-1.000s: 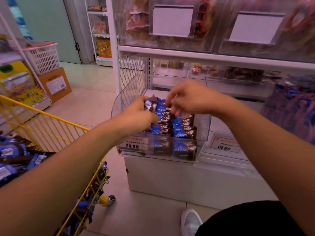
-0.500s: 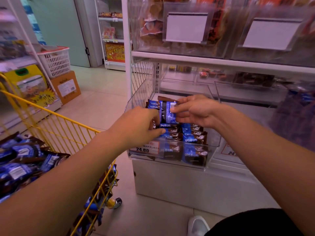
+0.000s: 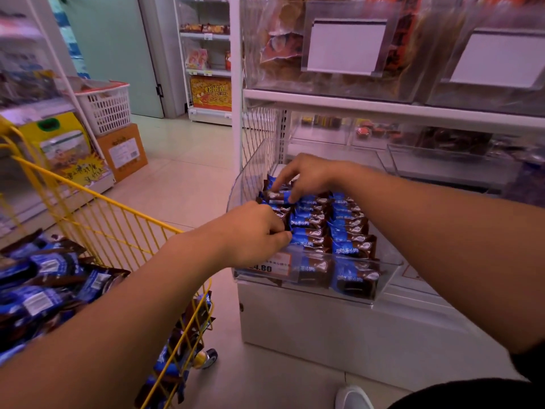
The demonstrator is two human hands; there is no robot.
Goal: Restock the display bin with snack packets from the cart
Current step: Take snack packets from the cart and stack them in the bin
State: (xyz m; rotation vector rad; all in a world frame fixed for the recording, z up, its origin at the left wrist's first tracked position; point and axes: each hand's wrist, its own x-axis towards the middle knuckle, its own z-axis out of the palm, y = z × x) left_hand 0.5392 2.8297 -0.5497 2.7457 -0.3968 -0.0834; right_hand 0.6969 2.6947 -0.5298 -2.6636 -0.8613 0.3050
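A clear plastic display bin [image 3: 386,278] on the low shelf holds rows of blue-and-brown snack packets [image 3: 351,231]. My right hand [image 3: 306,175] reaches over the back left of the bin and pinches one packet [image 3: 277,195] between thumb and fingers, laying it on the left row. My left hand [image 3: 253,231] is at the bin's front left, fingers curled against the packets there; what it holds is hidden. The yellow wire cart [image 3: 124,222] at my left carries a heap of the same packets [image 3: 44,293].
Upper clear bins [image 3: 324,84] with blank white label holders hang above. An empty clear bin [image 3: 442,169] stands behind to the right. A white basket [image 3: 106,107] on a cardboard box [image 3: 124,152] stands across the tiled aisle. My white shoe [image 3: 354,397] is beside the shelf base.
My right hand lowered the packet it held upright down onto the left row at the back. My left hand slid forward along the bin's front left. The view shifted right.
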